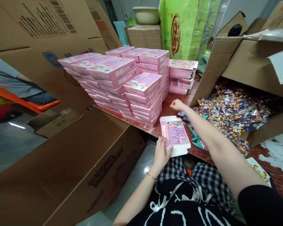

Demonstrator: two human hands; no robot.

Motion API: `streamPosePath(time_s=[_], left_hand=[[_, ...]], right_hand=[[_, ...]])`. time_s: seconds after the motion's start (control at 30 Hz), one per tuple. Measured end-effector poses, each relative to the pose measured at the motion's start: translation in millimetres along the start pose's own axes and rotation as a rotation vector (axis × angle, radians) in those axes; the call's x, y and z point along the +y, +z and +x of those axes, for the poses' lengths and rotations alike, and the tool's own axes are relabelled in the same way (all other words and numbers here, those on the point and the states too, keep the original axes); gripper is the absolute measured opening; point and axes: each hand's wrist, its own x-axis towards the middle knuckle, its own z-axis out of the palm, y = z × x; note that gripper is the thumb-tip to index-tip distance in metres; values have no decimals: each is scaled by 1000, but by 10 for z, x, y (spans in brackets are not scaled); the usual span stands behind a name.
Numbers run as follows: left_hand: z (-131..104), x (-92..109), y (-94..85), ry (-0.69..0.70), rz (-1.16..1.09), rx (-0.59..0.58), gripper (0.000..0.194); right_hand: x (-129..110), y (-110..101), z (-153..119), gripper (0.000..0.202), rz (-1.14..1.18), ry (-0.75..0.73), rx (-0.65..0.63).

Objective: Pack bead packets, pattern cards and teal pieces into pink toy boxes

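A flat pink box (175, 131) with white end flaps lies at the table's front edge, its printed panel facing up. My left hand (162, 152) grips it at the near left, the thumb over the lower flap and the fingers along the left side. Beyond the box, my right hand (177, 105) hovers over the table with its fingers curled together; whatever is in them, if anything, is hidden. Teal plastic pieces (196, 138) lie just right of the box, partly behind my right forearm.
Stacks of filled-looking pink boxes (143, 83) stand at left, with flattened pink boxes (182, 73) behind. At right, a carton (216, 53) lies open with bags of colourful small pieces (235, 110). A large open carton (103, 169) stands below the table's left edge.
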Motion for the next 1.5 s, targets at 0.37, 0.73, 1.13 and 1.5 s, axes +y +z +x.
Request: streamPosePath(time_s=[0.37, 0.73, 1.13, 1.5], left_hand=[[96, 41, 83, -9, 152, 111, 106], [-21, 983, -342, -314, -813, -321, 32], [260, 1079, 586, -235, -681, -341, 45], [164, 1200, 503, -103, -621, -256, 30]], right_hand=[[-130, 138, -740, 26, 174, -231, -225], [-398, -182, -2541, 20, 220, -367, 645], [754, 400, -3472, 45, 867, 210, 399], [583, 270, -3544, 25, 780, 61, 519]])
